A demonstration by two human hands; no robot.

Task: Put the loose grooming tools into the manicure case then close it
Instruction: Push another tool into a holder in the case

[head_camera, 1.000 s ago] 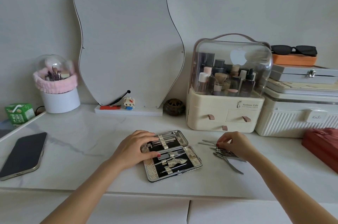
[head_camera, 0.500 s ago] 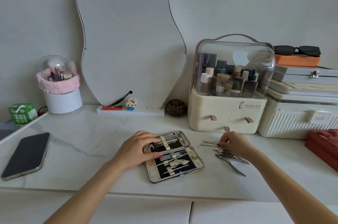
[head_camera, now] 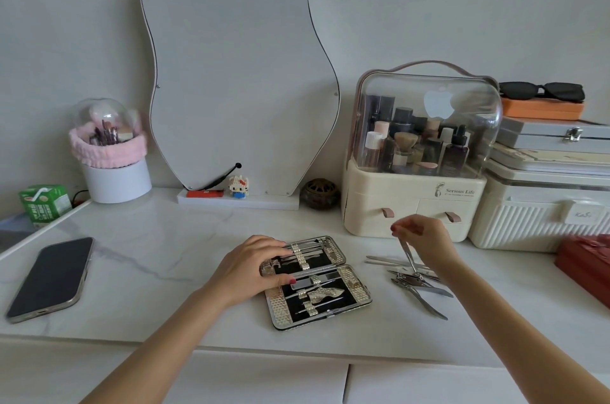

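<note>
Brightness: soft, even daylight, fairly bright, with a cool grey cast.
Source: cannot be told; no lamp or window shows.
Shadows: faint and short under the hands and the manicure case on the desk.
Glare: pale sheen on the clear dome of the cosmetics box and on the phone screen.
Blur: the right hand is slightly smeared; fine print on the box is soft.
Distortion: wide-angle bending, with the desk's front edge and the mirror bowed towards the borders.
</note>
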